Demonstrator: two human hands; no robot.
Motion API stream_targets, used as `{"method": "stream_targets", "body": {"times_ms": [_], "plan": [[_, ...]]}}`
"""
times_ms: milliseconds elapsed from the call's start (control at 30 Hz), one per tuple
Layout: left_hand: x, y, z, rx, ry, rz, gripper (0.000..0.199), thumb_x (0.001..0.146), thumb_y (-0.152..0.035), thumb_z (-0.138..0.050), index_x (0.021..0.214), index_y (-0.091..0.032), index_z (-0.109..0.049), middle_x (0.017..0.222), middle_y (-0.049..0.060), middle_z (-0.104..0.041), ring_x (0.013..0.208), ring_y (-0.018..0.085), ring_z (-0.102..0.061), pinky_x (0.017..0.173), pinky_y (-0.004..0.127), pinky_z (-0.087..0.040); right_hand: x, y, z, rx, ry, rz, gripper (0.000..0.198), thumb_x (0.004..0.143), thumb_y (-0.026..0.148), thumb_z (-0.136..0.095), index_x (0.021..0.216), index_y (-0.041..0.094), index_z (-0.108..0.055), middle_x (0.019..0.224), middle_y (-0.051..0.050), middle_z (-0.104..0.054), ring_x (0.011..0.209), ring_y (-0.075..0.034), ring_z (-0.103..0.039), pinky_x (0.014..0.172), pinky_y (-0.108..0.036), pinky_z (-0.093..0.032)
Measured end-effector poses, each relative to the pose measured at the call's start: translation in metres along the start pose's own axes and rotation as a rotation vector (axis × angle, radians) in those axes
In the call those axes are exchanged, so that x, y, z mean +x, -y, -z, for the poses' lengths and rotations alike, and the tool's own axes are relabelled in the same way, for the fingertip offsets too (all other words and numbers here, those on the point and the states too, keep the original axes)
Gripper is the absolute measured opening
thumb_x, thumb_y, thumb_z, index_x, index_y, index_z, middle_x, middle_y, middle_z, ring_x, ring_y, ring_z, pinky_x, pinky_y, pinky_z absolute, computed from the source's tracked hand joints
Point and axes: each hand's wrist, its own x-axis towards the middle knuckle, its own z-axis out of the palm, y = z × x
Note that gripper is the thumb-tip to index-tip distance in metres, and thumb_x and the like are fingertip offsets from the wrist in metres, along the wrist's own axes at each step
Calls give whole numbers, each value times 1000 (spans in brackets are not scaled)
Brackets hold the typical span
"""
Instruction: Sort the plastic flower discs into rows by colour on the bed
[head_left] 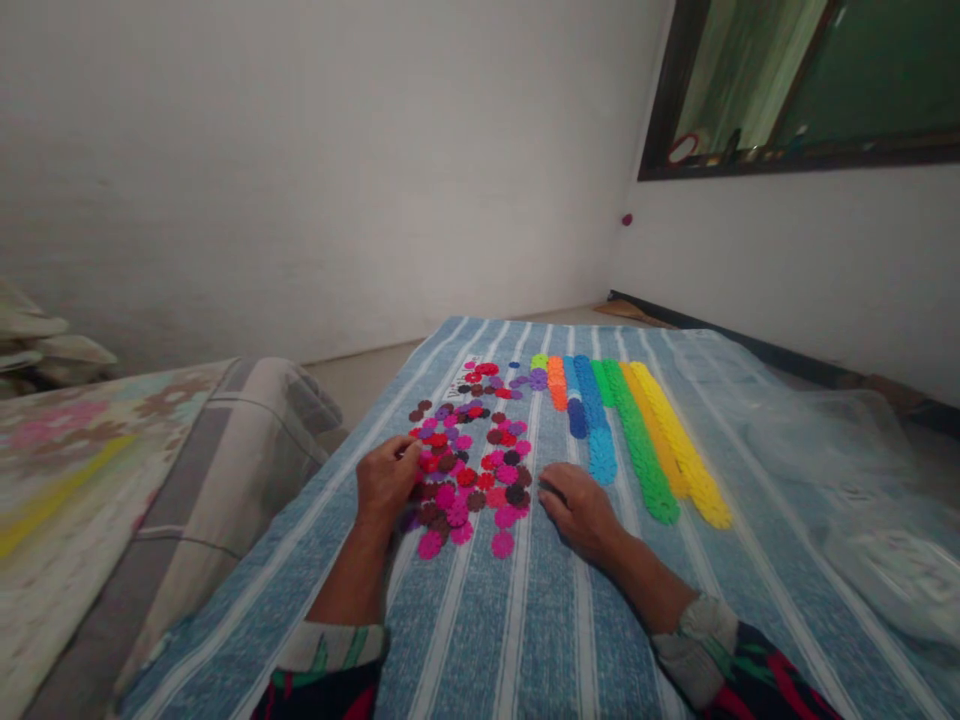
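A loose pile of flower-edged plastic discs (466, 478) in pink, red, brown, purple and black lies on the striped cloth. At its left side is my left hand (386, 482), fingers curled and bunched against the discs; what the fingertips hold, if anything, is hidden. My right hand (576, 507) rests on the cloth just right of the pile, its fingers bent inward and closed, their grip too small to make out. Beyond it, overlapping discs form rows by colour: a blue row (592, 405), a green row (641, 450), a yellow row (682, 450) and a short orange row (556, 383).
The blue-and-white striped cloth (450, 640) covers the table. Clear plastic bags (892, 560) lie along its right side. To the left stands a surface with a floral and checked cover (187, 440). A pale wall (337, 180) rises behind, with a dark-framed window (802, 80) at right.
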Motion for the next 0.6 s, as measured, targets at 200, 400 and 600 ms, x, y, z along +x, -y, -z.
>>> {"method": "stream_targets", "body": {"times_ms": [200, 400, 600], "plan": [[11, 16, 7, -36, -74, 38, 26, 67, -38, -55, 71, -19, -72, 71, 3, -72, 73, 21, -67, 71, 29, -50, -5, -5, -1, 8, -51, -31, 15, 88, 19, -51, 97, 19, -64, 98, -9, -68, 94, -22, -61, 86, -35, -48], [16, 32, 5, -161, -105, 189, 26, 65, -38, -57, 75, -18, -71, 64, 2, -68, 62, 20, -66, 55, 27, -47, -7, -5, 0, -75, 48, -14, 13, 89, 21, -51, 92, 20, -64, 98, -9, -68, 93, -23, -59, 85, -37, -46], [17, 34, 1, -247, -99, 256, 27, 62, -37, -59, 75, -17, -71, 59, 0, -65, 56, 19, -64, 52, 26, -45, -8, -4, 0, -95, 70, -23, 14, 90, 22, -50, 91, 20, -64, 98, -9, -67, 95, -23, -58, 87, -36, -45]]}}
